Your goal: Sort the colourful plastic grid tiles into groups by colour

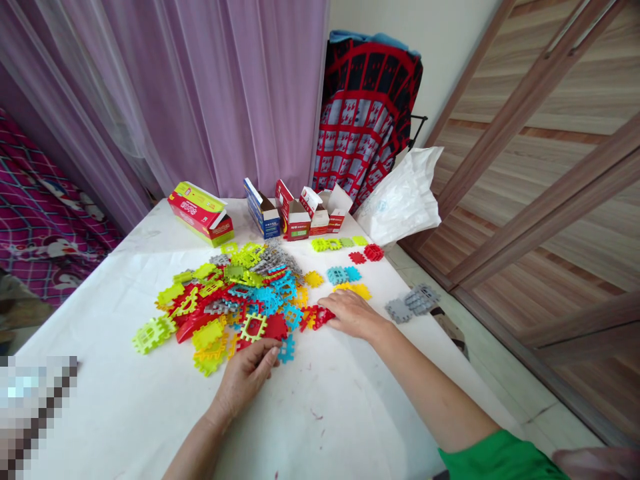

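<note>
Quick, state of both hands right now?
Left hand: partly curled at the near edge of the pile; hold cannot be told.
Right hand: partly curled at a red piece; grip cannot be told.

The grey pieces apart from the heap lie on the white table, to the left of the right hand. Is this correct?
No: in the head view, those grey pieces lie to the right of the right hand; the rest is correct.
</note>
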{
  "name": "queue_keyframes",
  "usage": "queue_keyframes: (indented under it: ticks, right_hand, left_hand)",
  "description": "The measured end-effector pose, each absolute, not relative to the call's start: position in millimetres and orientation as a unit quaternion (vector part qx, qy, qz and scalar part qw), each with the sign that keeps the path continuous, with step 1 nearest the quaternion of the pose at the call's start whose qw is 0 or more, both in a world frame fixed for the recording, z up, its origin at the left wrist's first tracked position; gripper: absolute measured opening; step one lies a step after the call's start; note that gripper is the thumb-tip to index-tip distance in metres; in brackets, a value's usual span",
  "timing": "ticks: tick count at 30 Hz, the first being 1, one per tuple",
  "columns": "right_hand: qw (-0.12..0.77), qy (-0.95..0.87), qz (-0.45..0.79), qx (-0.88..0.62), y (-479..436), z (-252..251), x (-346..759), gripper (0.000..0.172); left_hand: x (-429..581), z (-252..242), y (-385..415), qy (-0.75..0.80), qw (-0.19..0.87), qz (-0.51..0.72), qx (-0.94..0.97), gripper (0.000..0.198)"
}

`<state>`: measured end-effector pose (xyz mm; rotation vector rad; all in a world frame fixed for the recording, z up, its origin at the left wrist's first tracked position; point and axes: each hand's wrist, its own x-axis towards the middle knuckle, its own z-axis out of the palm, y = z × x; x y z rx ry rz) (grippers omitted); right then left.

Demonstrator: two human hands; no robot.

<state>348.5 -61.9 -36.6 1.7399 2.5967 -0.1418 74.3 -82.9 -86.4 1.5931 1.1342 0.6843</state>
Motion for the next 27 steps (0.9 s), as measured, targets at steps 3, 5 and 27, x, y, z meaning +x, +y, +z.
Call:
queue_keyframes:
  ticks: [3, 5, 27]
  right_hand:
    - [0.004, 0.801, -0.057, 0.596, -80.1, -42.7, 347.8, 0.02]
    - [-0.001, 0.785, -0.073, 0.615, -92.2, -46.5, 351.1, 0.017]
    - [-0.071, 0.697, -0.108, 0.706, -96.5, -32.4, 356.7, 0.027]
  left_hand:
    - [73.7, -87.2, -83.5, 0.469, 0.506, 0.279, 0.668, 0.047]
    - [73.3, -87.1, -84.1, 0.467, 0.506, 0.274, 0.671, 0.046]
    - [74.6, -88.4, -83.1, 0.472, 0.497, 0.284, 0.671, 0.047]
